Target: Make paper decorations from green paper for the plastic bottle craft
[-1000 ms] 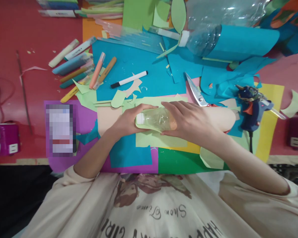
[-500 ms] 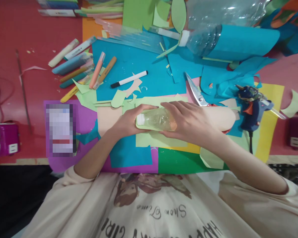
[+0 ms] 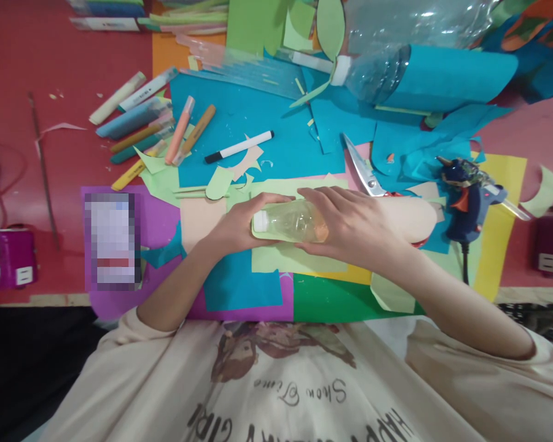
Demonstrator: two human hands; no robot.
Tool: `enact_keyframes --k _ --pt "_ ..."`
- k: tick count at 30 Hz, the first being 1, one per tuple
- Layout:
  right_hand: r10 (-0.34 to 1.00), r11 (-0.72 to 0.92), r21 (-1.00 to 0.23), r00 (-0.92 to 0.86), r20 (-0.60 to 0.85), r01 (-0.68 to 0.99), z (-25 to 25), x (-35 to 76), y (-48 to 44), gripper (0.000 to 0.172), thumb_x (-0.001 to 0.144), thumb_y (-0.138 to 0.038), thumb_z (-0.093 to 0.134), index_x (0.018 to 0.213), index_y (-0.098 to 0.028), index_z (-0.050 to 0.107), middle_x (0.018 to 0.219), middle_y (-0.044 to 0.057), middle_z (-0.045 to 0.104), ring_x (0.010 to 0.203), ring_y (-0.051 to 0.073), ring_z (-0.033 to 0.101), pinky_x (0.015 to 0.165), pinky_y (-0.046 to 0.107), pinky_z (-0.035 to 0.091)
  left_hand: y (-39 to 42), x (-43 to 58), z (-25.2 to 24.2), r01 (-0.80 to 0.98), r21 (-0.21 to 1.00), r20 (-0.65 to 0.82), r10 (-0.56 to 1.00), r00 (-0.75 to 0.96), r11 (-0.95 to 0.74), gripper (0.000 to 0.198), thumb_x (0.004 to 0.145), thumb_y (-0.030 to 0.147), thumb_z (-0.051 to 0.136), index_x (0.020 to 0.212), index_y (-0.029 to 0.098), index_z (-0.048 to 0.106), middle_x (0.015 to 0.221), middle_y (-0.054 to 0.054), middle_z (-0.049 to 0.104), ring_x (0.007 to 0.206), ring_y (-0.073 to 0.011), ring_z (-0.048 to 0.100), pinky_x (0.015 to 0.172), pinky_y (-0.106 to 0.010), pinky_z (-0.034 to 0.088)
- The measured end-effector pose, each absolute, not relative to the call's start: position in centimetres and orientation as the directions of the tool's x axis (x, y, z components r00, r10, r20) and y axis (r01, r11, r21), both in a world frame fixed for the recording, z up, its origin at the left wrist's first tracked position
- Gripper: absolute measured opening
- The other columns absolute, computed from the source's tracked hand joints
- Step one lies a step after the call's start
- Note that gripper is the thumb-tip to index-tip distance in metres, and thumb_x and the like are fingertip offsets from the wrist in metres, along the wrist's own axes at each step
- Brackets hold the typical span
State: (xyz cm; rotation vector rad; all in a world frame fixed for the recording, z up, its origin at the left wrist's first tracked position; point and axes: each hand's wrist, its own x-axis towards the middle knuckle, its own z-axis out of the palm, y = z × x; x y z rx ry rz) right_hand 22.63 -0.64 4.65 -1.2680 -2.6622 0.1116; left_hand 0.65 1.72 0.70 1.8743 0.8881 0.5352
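A clear plastic bottle (image 3: 283,224) with a white cap lies on its side in front of me, its cap end to the left. Peach paper (image 3: 412,218) covers its body on the right. My right hand (image 3: 350,221) is wrapped over the bottle's middle from above. At the cap end, my left hand (image 3: 237,227) curls round the neck, its fingertips partly hidden. A pale green paper edge shows round the neck, above a pale green sheet (image 3: 299,261). Scissors (image 3: 366,172) with red handles lie just beyond my right hand, the handles partly covered.
Several markers (image 3: 141,126) lie at the upper left, and a black-capped white marker (image 3: 239,147) lies ahead. A blue glue gun (image 3: 472,205) rests at the right. A larger bottle wrapped in blue paper (image 3: 451,77) lies at the back. A blurred-out phone (image 3: 113,239) sits at the left.
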Motion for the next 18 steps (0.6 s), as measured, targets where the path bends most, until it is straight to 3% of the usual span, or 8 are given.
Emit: enact_keyframes --k 4,9,18 --pt "0.773 0.634 -0.141 -0.619 0.137 0.761 4.7 22.6 -0.6 0.071 0.079 -0.054 0.060 0.127 -0.003 0.048 0.101 0.016 0.070 0.086 0.026 0.065 0.071 0.035 0.047 1.8 0.7 0.5 0.347 0.898 -0.016 0.768 0.640 -0.271 0.058 0.071 0.038 0.074 0.122 0.024 0.050 0.127 -0.005 0.061 0.113 -0.0226 0.061 0.090 -0.031 0.051" --pt "0.771 0.636 -0.183 -0.624 0.124 0.749 4.8 22.6 -0.5 0.051 0.084 -0.052 0.055 0.112 -0.009 0.057 0.101 0.015 0.069 0.086 0.025 0.064 0.071 0.034 0.047 1.8 0.7 0.6 0.347 0.898 -0.012 0.774 0.634 -0.270 0.056 0.072 0.035 0.074 0.122 0.024 0.051 0.123 -0.003 0.063 0.108 -0.0210 0.063 0.086 -0.028 0.051" --pt "0.764 0.645 -0.160 -0.633 0.126 0.747 4.9 22.4 -0.5 0.053 0.083 -0.055 0.054 0.109 -0.008 0.058 0.097 0.014 0.069 0.083 0.024 0.065 0.068 0.034 0.047 1.7 0.8 1.6 0.404 0.879 -0.066 0.774 0.629 -0.254 0.053 0.075 0.033 0.073 0.122 0.025 0.052 0.126 -0.004 0.062 0.112 -0.0213 0.062 0.089 -0.029 0.051"
